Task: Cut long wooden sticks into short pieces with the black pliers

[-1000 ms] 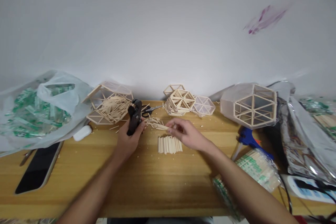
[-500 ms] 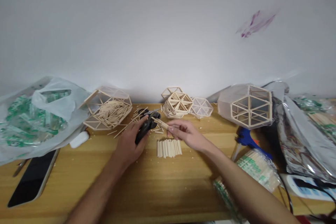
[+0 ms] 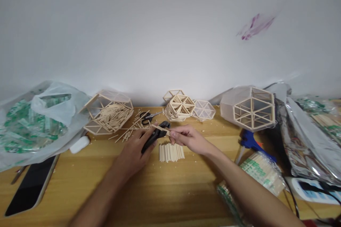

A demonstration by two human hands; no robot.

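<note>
My left hand (image 3: 136,149) is closed around the handles of a black hand cutter (image 3: 153,138), whose head points up and right. Thin wooden sticks (image 3: 160,127) lie across the cutter's head. My right hand (image 3: 189,139) pinches their right end between thumb and fingers; how many it holds I cannot tell. Just below the hands, a row of short cut sticks (image 3: 172,152) lies side by side on the table. Behind the cutter are black-handled scissors (image 3: 147,117) and a scatter of loose sticks (image 3: 130,133).
At the left are a plastic bag of green-printed wrappers (image 3: 34,124), a white case (image 3: 80,144) and a phone (image 3: 32,186). Stick frames stand along the wall: one full of sticks (image 3: 106,133), a small one (image 3: 183,106), a large one (image 3: 252,108). A blue glue gun (image 3: 250,140) and packed sticks (image 3: 262,172) lie right.
The cutter has moved right, closer to my right hand, and its head has turned rightward. The sticks now cross over the head. The scissors behind show more fully.
</note>
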